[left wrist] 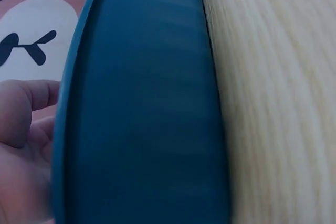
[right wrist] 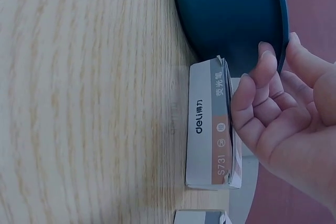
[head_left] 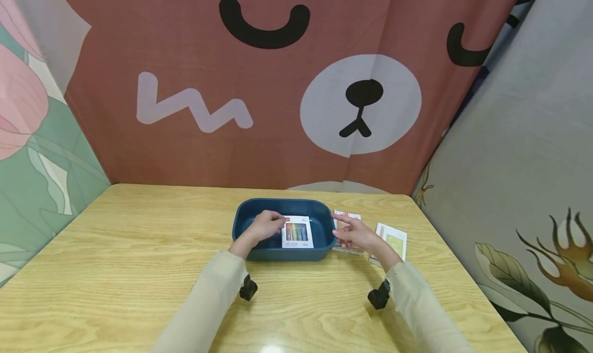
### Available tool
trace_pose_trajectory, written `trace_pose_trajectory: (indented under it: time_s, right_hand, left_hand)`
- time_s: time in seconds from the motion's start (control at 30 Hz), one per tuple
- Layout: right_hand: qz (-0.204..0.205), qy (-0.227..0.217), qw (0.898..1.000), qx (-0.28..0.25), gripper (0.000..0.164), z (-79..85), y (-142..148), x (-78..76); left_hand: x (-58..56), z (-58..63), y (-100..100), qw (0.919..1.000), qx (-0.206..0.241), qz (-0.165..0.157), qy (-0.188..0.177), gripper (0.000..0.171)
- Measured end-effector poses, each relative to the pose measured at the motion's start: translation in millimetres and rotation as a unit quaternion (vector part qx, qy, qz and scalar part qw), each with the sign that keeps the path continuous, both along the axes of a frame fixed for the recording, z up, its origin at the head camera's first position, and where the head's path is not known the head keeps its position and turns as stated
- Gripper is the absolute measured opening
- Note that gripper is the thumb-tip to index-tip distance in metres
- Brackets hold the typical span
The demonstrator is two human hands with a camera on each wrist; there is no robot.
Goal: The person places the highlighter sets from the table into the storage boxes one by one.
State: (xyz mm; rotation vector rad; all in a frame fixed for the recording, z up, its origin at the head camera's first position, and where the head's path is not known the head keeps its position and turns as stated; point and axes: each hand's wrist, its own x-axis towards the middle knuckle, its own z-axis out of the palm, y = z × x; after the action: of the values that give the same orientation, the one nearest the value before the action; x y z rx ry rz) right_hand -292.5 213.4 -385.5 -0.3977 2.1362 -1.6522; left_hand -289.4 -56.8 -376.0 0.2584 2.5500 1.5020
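A dark blue rectangular basin (head_left: 287, 254) sits on the table. Within its outline is a white box (head_left: 297, 243) printed with a row of coloured sticks. My left hand (head_left: 265, 225) reaches over the basin and pinches that box by its upper left edge; in the left wrist view the basin wall (left wrist: 142, 103) hides its fingertips. At the basin's right end, my right hand (right wrist: 289, 103) has the rim between thumb and fingers, the other fingers curled along the outer wall. Just under this hand stands a white, grey and orange Deli highlighter box (right wrist: 202, 129).
Another white box with a yellow-green panel (head_left: 396, 242) lies farther right, beside the right forearm. The wooden table (head_left: 139, 270) ends at a brown bear-print curtain (head_left: 259, 152) behind, with patterned cloth at both sides. Black wrist cameras (head_left: 379, 295) hang under the sleeves.
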Motion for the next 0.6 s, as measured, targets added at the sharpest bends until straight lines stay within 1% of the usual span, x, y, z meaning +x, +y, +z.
trace_pose_trajectory:
  time_s: [0.1,0.17,0.23,0.3,0.47,0.53,0.6]
  right_hand:
    - [0.005,0.01,1.0,0.013,0.058,-0.2,0,-0.7]
    - [0.008,0.018,1.0,0.018,0.058,-0.2,1,-1.4]
    - [0.011,0.026,0.999,0.021,0.058,-0.4,3,-2.1]
    - [0.012,0.031,0.999,0.018,0.056,-0.3,4,-2.7]
    - [0.005,0.029,1.0,0.003,0.051,0.5,9,-2.3]
    - [-0.002,0.029,1.0,0.002,0.05,1.1,10,-1.5]
    - [-0.009,0.031,0.999,0.005,0.049,1.6,11,-0.3]
  left_hand:
    - [2.8,5.2,-1,0.9974,-0.04,-0.011,0.059,0.025]
    - [4.5,8.6,-2,0.9941,-0.062,-0.024,0.086,0.023]
    - [6.8,11.8,-4,0.9911,-0.076,-0.039,0.102,0.023]
    - [8.5,13.6,-6,0.9889,-0.085,-0.05,0.111,0.023]
    - [13.7,16.4,-10,0.9827,-0.109,-0.064,0.135,0.024]
    - [16.5,17.1,-11,0.9782,-0.125,-0.069,0.151,0.023]
    - [18.7,16.7,-12,0.9717,-0.145,-0.074,0.171,0.022]
